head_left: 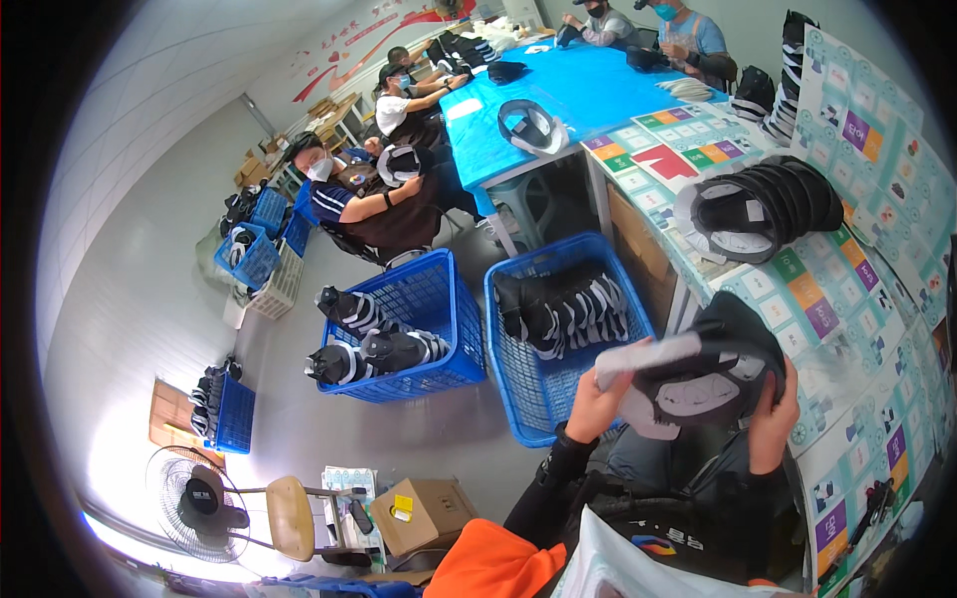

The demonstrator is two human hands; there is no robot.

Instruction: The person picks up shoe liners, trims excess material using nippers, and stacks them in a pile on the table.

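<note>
A black cap (733,334) with a pale brim and light inner lining is held in front of me, its inside partly facing up. My left hand (595,404) is closed on the pale brim side, thumb along its edge. On the opposite side, my right hand (775,417) grips the black rim of the crown. A nested stack of black caps (773,209) with pale brims lies on its side on the paper-covered worktable (837,349), just beyond my right hand. More nested caps (563,309) sit in the blue crate (513,399) ahead of my left hand.
Another blue crate (454,329) with caps stands to the left. A blue-covered table (588,90) with seated people extends ahead; a masked person (364,194) handles a cap beside it. A fan (204,498), a chair (289,518) and a cardboard box (424,513) are at lower left.
</note>
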